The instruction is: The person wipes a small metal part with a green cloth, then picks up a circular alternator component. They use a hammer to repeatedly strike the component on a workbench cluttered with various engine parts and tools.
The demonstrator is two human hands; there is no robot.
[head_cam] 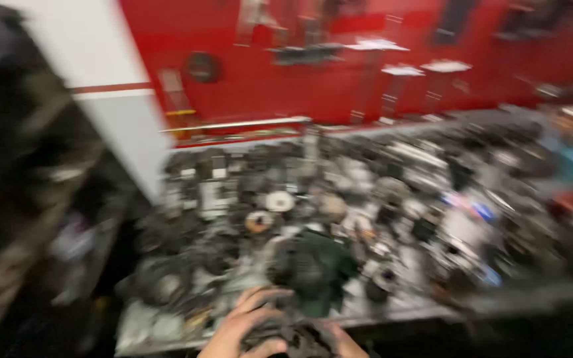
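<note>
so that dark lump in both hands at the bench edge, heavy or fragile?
Probably heavy for its size: the dark part looks metallic, and both the left hand and right hand grip it. Likely rigid, not floppy. Its lumpy shape suggests it won't roll, though blur hides detail.

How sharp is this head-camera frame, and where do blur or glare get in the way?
Head view: heavy motion blur smears the whole frame; the cluttered workbench of dark metal parts is unreadable in detail; pale items on the red wall are blown out by glare; the left side falls into shadow; the left hand and right hand grip a dark part, its kind indistinct.
</note>
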